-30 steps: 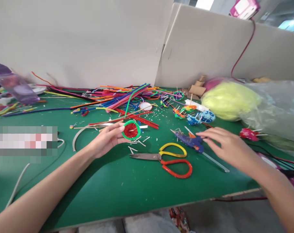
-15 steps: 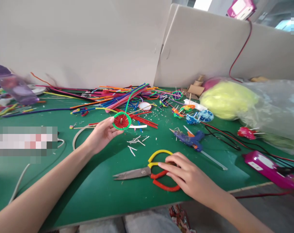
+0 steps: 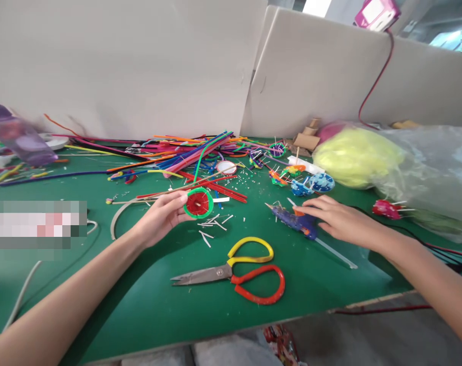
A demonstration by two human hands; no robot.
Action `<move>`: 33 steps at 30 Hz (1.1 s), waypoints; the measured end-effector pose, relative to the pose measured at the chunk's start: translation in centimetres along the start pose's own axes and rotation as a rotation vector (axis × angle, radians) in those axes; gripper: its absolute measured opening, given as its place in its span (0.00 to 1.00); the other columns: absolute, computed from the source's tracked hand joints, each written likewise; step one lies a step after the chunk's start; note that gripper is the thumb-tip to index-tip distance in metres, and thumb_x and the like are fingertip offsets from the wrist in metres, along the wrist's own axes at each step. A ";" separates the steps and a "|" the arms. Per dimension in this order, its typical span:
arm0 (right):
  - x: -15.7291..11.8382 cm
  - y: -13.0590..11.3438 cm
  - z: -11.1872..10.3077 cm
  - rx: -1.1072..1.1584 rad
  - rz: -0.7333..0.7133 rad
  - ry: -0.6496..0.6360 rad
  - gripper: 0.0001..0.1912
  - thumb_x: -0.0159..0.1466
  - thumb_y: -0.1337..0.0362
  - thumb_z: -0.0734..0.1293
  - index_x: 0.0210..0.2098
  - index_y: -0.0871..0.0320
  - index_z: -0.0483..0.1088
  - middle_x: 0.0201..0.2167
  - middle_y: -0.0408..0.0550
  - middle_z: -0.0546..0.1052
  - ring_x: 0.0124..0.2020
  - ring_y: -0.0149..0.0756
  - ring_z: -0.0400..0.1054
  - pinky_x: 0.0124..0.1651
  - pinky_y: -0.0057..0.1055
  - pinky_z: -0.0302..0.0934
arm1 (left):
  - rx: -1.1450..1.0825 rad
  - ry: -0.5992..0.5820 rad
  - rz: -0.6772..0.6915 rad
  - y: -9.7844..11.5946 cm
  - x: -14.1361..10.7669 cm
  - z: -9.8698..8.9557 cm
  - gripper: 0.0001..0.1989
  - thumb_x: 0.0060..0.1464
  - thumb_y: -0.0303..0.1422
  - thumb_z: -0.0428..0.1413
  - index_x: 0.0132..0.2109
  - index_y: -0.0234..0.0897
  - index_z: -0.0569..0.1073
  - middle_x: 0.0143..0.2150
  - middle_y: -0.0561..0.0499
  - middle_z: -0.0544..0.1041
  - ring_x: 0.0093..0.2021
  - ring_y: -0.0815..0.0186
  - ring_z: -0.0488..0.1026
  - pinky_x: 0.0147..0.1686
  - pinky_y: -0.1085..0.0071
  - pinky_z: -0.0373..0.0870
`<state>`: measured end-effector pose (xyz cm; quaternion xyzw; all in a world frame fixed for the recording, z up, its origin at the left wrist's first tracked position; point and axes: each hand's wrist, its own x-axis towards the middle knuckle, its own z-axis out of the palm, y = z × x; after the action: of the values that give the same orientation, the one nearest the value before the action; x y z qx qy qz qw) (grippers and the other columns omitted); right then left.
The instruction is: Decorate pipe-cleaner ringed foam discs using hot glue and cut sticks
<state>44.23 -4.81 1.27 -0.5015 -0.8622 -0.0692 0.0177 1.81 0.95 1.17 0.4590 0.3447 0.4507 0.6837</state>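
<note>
Pinched at its rim in my left hand is a round piece, red in the middle with a green fuzzy rim and a small peg at its centre. Over the blue hot glue gun reaches my right hand, fingers stretched out, the tips beside a small orange part on the gun. Whether they touch it I cannot tell; the hand hides the gun's handle. A glue stick pokes out behind. Scissors with yellow and red handles lie on the table, blades to the left.
Pipe cleaners lie heaped at the back. White strips are scattered mid-table. Several small coloured pieces with white sticks lie at the back right, near plastic bags. A purple bottle leans at the left.
My right hand has left the scissors and moved right and up to the glue gun. My left hand has shifted slightly right with the round piece, now tilted more towards me.
</note>
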 end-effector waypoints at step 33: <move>7.2 -7.6 -0.3 1.515 -0.032 -0.096 0.31 0.55 0.38 0.66 0.43 0.60 0.72 0.30 0.51 0.73 0.29 0.34 0.68 0.31 0.30 0.62 | 0.128 -0.054 -0.045 -1.0 0.0 -0.1 0.15 0.43 0.37 0.67 0.38 0.33 0.79 0.45 0.45 0.77 0.40 0.64 0.75 0.38 0.70 0.76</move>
<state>34.08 -2.31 1.47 -0.3419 -0.6810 0.5636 0.3190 2.01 0.80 0.23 0.5059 0.3646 0.3997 0.6718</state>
